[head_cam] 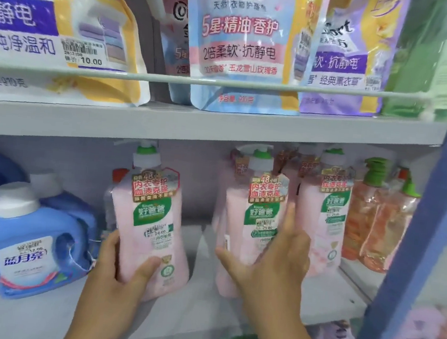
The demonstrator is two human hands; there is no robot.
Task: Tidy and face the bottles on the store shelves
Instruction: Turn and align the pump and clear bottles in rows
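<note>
Three pink pump bottles with green labels stand on the middle shelf (203, 309). My left hand (123, 266) grips the left pink bottle (151, 230) low down, thumb across its front, fingers behind it. My right hand (271, 258) lies against the middle pink bottle (255, 227) with straight fingers on its right front and the thumb reaching under its left side. The third pink bottle (326, 220) stands just right of it, label forward. More pink bottles stand behind these.
Blue detergent jugs (34, 246) fill the shelf's left. Orange pump bottles (376, 219) stand at the right by a blue upright (412, 242). Refill pouches (239, 45) sit on the shelf above behind a rail (171, 79). More packs show below.
</note>
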